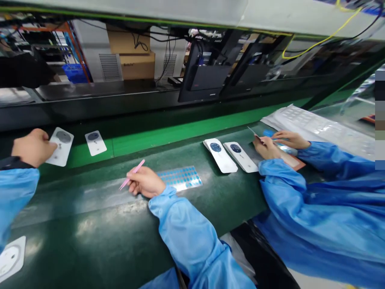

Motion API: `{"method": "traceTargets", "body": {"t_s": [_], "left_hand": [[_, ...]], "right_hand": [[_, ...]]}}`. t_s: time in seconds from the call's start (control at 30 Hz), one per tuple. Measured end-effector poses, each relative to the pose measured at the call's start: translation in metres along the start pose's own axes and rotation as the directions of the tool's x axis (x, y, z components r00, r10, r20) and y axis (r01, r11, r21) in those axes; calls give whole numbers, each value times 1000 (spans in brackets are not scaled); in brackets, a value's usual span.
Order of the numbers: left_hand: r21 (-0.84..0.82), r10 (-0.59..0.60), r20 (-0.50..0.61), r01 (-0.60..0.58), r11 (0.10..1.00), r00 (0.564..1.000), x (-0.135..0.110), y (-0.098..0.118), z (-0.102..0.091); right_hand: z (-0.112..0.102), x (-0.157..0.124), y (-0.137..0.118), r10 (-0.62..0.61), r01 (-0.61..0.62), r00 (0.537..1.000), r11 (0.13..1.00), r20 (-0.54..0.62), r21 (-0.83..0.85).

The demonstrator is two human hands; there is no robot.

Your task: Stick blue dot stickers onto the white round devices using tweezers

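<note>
- Right hand [146, 181], mid-frame: fingers clenched right on the pink tweezers [132, 174], tips angled down to the left, nothing visible between them!
- Left hand [33, 147], far left: fingers laid over the edge of a white card [59, 154], and whether that's a grip or a touch, you cannot tell from here.
- That card carries a grey round disc [63, 137], with a second white card [95, 143] just to its right.
- Just beside the right hand, a sheet of blue round stickers [179, 178] lies on the green conveyor belt [90, 224].
- Over at centre right, two more white cards [220, 155] [240, 156] sit side by side.
- Far right, a co-worker's hands [270, 145] in blue sleeves work close to those cards, one pinching slim tweezers [254, 134].
- Top of frame, behind the line: cardboard boxes [132, 54] and dark monitors [204, 72].
</note>
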State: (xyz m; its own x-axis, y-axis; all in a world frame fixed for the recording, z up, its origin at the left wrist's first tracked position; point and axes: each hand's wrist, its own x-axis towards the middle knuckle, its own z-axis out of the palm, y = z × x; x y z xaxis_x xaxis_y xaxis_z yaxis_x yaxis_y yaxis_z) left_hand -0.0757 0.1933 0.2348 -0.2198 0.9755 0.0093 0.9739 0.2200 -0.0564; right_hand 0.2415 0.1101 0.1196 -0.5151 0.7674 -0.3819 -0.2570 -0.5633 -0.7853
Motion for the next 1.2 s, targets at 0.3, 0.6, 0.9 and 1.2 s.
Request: {"method": "traceTargets", "body": {"t_s": [0.3,0.6,0.9,1.2], "left_hand": [[-528,-105,143,165,833,984,-183,68,49],[-587,92,89,-22,810,992,-221,74,95],[-421,289,189,-188,887,938,-223,68,99],[-365,438,353,-309,878,827,-214,67,86]], "right_hand": [[-41,-19,-26,-244,124,944,888,-223,-443],[-40,-5,-15,-230,47,932,841,-279,-538],[-46,0,-14,-194,24,938,864,-288,-502],[-44,2,-13,-178,3,934,871,-311,-491]]}}
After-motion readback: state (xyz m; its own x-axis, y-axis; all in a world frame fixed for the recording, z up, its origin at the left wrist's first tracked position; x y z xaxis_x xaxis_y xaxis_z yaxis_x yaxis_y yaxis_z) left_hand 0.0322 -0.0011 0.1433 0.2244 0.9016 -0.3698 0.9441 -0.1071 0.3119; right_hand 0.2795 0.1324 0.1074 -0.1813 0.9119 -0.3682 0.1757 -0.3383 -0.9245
